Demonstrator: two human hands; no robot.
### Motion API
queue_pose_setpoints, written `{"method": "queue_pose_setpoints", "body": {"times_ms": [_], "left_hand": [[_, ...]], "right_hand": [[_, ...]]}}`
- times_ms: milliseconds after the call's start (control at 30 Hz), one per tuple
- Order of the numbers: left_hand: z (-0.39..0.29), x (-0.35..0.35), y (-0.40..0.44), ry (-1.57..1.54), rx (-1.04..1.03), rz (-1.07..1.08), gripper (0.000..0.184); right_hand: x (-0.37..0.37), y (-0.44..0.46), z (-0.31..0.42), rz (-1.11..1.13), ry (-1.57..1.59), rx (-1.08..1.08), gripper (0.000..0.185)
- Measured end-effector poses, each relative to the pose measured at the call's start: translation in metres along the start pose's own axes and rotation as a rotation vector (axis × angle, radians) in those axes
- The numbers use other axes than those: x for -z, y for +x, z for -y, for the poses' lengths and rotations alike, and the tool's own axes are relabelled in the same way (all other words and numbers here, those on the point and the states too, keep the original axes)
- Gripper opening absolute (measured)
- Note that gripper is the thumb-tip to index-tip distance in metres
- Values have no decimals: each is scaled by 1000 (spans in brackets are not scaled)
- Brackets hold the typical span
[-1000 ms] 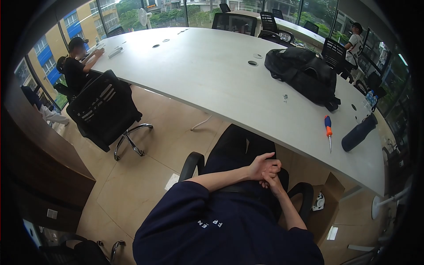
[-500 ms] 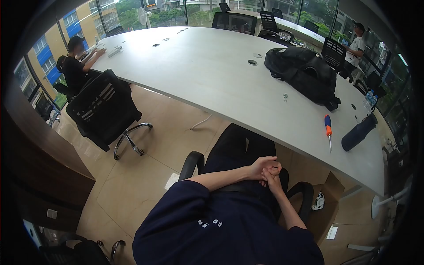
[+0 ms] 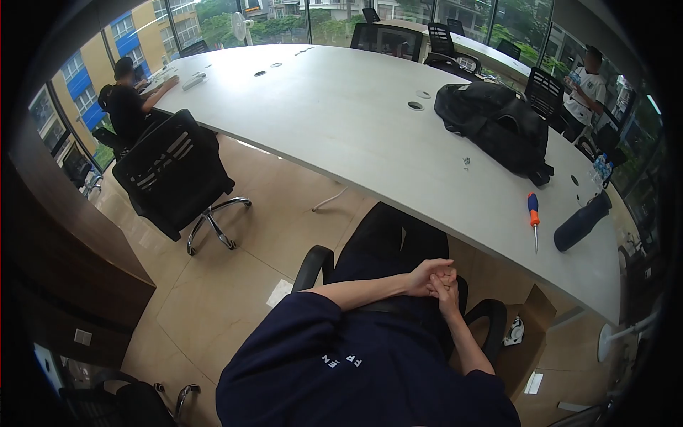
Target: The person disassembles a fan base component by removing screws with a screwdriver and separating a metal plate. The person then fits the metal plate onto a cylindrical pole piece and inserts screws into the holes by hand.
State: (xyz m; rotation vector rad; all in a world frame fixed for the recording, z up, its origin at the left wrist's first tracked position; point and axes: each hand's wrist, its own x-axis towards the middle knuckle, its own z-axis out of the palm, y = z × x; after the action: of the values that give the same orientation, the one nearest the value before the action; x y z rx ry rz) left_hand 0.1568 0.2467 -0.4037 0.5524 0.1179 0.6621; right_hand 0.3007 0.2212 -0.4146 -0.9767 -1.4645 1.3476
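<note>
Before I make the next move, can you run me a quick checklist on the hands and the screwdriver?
1. Hands apart: not ok; the left hand and right hand are clasped over the lap.
2. Screwdriver fully on the table: ok; its tip points toward the near edge, short of it.
3. Screwdriver clear of the bottle: ok; there is a gap between them.
4. Screwdriver clear of the backpack: ok; they lie apart.
5. Bottle standing steady: cannot tell; this angle doesn't settle upright or lying.
6. Small bits near the backpack identified: cannot tell; too small.
</note>
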Motion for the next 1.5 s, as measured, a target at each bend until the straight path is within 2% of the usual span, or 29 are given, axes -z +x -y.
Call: {"method": "queue_pose_setpoints", "body": {"times_ms": [67, 133, 200, 267, 333, 400, 467, 567, 633, 867, 967, 1067, 1100, 1133, 1167, 1200, 1233, 1267, 1300, 1333, 1400, 1433, 1500], "left_hand": [[0, 0, 1, -5, -21, -34, 48], [3, 2, 2, 111, -29, 51, 48], [2, -7, -2, 148, -4, -9, 48], [-1, -3, -2, 158, 16, 109, 48], [-5, -5, -6, 160, 47, 109, 50], [-8, -6, -9, -55, 74, 58, 52], [-9, -4, -8, -72, 64, 97, 53], [-12, -12, -11, -113, 84, 89, 53], [-14, -19, -13, -127, 59, -20, 53], [-1, -10, -3, -26, -17, -4, 50], [2, 7, 0, 127, -6, 47, 46], [0, 13, 0, 137, -4, -28, 37], [-3, 0, 0, 308, -120, -188, 35], [-4, -8, 1, 476, -238, -346, 32], [-8, -1, 1, 598, -284, -373, 33], [-6, 4, 3, 596, -282, -369, 33], [-4, 9, 3, 780, -273, -460, 37], [-3, 12, 5, 965, -265, -551, 41], [1, 15, 6, 982, -248, -455, 49], [5, 17, 7, 979, -245, -452, 49], [5, 7, 5, 706, -61, -38, 54], [6, 13, 5, 736, 25, -28, 55], [5, 10, 1, 825, 1, -42, 51]], "right_hand": [[3, 2, -3, 0, 9, -10, 26], [5, 1, -9, -24, 105, -47, 24], [6, -4, -9, -55, 144, -129, 24], [15, -2, -14, 79, 64, -75, 26], [17, 2, -19, 129, 31, -64, 29], [17, 5, -15, 175, -4, -53, 31], [19, 7, -10, 236, 110, -18, 35], [15, 4, -11, 208, 100, 33, 35], [15, 4, -12, 170, 79, 15, 35], [6, 0, 1, -10, 3, -68, 33], [10, 2, 7, 111, -9, -72, 31], [18, 10, 11, 208, -82, -136, 25], [18, 11, 14, 204, -80, -135, 25], [17, 13, 18, 97, -68, -59, 20], [17, 14, 22, -8, -58, 16, 18], [18, 14, 25, -114, -48, 90, 20], [25, 15, 23, -85, 214, -13, 22], [28, 15, 29, -90, 210, -14, 22], [31, 13, 36, 81, 568, -143, 25], [33, 11, 40, 256, 926, -273, 28], [29, 8, 33, 247, 952, -317, 33], [27, 7, 29, 255, 996, -330, 33], [23, 2, 30, 256, 1025, -339, 32]]}}
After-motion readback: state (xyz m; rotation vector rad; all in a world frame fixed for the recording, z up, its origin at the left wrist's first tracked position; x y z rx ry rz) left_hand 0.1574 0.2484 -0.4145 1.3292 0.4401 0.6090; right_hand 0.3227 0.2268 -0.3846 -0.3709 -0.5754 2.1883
